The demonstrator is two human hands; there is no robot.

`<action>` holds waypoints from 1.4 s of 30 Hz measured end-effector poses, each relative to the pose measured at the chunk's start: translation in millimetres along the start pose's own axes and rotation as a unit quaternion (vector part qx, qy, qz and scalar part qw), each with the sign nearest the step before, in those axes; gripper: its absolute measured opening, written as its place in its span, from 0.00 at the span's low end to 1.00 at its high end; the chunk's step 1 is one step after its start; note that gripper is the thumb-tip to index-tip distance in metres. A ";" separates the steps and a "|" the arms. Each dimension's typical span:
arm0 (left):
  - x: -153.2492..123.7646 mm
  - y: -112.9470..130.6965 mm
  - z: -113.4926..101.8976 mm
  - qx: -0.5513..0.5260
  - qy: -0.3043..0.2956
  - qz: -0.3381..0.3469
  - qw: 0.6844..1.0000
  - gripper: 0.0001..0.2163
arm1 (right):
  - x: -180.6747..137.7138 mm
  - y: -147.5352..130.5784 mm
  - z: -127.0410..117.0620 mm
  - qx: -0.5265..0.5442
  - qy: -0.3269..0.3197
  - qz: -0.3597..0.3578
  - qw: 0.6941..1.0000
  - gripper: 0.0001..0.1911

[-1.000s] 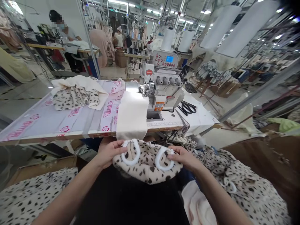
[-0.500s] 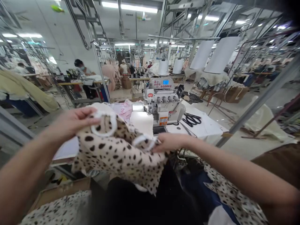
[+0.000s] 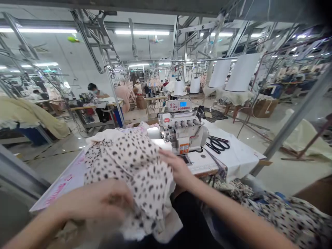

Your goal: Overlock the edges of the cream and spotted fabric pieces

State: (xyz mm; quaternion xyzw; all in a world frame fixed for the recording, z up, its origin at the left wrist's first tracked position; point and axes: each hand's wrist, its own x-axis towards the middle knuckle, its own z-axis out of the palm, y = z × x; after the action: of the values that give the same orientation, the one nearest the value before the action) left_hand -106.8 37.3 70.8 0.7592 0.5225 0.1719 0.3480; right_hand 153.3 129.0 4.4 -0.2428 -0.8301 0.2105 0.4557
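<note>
A cream garment piece with black spots (image 3: pixel 145 173) is spread over the table's left part and hangs down its front edge. My right hand (image 3: pixel 178 169) grips its right edge, fingers on top, close to the overlock sewing machine (image 3: pixel 181 129). Low on the near side of the cloth, my left hand (image 3: pixel 109 199) is smeared by motion, with its fingers bent. Whether it pinches the cloth is unclear. Behind the spotted piece, pale cloth (image 3: pixel 103 135) lies at the left of the machine.
Black coiled cord (image 3: pixel 218 143) rests on the white table cover (image 3: pixel 238 148) right of the machine. More spotted cloth (image 3: pixel 280 211) is heaped at lower right. Large white thread cones (image 3: pixel 241 72) stand behind. A metal post (image 3: pixel 293 117) slants up at right. A co-worker (image 3: pixel 97 97) sits at far left.
The spotted piece, held up with white bands showing, now lies turned and spread with those bands out of sight. My left hand has moved down, and my right hand slightly left.
</note>
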 end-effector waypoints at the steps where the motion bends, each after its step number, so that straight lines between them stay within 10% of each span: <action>1: 17.4 -7.3 4.6 0.013 -0.053 -0.002 0.999 0.12 | -22.2 15.2 12.3 -0.017 -0.021 0.021 0.999 0.19; 7: 122.2 -70.9 6.3 -0.072 0.269 -0.064 0.958 0.25 | -75.7 57.1 51.7 -0.056 -0.017 0.020 0.998 0.20; 16: 161.1 -85.4 -15.5 -0.190 0.144 -0.118 0.964 0.25 | -74.0 56.9 41.8 0.108 -0.008 0.119 0.987 0.21; 20: 148.1 -67.3 -13.1 -0.191 0.166 -0.079 0.964 0.22 | -59.4 58.2 46.2 0.252 0.072 0.240 0.935 0.19; 23: 142.1 -46.2 -8.4 -0.153 0.206 -0.033 0.966 0.20 | -44.1 56.2 50.1 0.290 0.003 0.296 0.910 0.18; 29: 154.0 4.5 -3.9 -0.033 0.168 0.125 0.977 0.16 | -32.3 49.5 38.1 0.226 0.018 0.245 0.943 0.07; 34: 188.1 21.5 8.2 0.023 0.112 0.119 0.986 0.17 | -43.2 53.0 31.2 0.363 0.011 0.276 0.890 0.17; 42: 213.6 8.0 28.7 0.109 0.178 0.024 0.978 0.10 | -54.7 72.6 13.7 0.059 0.064 0.211 0.974 0.09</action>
State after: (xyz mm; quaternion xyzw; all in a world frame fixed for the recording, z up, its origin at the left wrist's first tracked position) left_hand 0.9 220.6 34.4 0.7621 0.5736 0.2539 0.1603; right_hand 182.4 152.3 -79.7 -0.3978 -0.7153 0.3344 0.4672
